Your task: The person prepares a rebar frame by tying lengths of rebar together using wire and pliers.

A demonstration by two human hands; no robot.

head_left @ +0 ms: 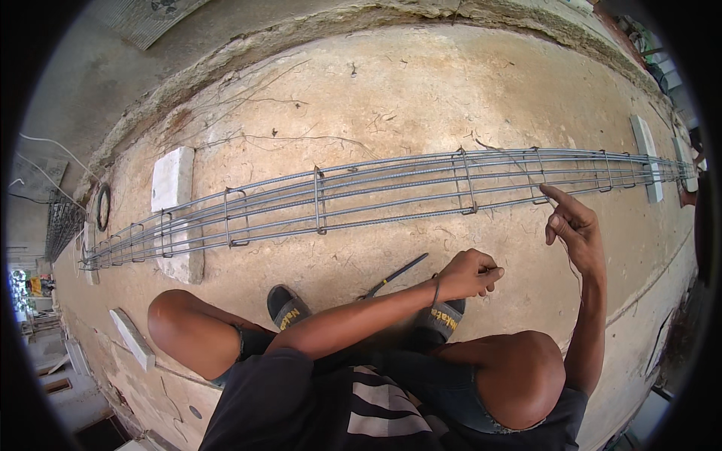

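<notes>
1. Your left hand (pixel 468 274) reaches across your body, fingers curled in with thumb and fingertips pinched together; it seems to hold the end of a thin binding wire (pixel 569 259), though the strand is too fine to be sure
2. Your right hand (pixel 573 225) is raised beside the cage, index finger stretched out toward a stirrup (pixel 537 179), the other fingers loosely bent; it grips nothing firmly, and the wire appears to run down past its wrist
3. The rebar cage (pixel 353 197) lies lengthwise on the concrete slab (pixel 421 83) just in front of you, its long bars ringed by rectangular stirrups set apart along its length
4. The cage rests on a white block (pixel 174 188) toward your left and on another pale block (pixel 647 154) far to the right
5. A pair of pliers (pixel 392 276) lies on the slab between the cage and your feet, partly hidden behind your left forearm
6. Your black sandals (pixel 287 307) sit flat on the slab, and your bent knees fill the lower part of the view, covering the ground close to you
7. A coil of wire (pixel 103 207) lies at the slab's left edge, near a second mesh of bars (pixel 62 225)
8. Loose wire scraps and twigs are scattered beyond the cage
</notes>
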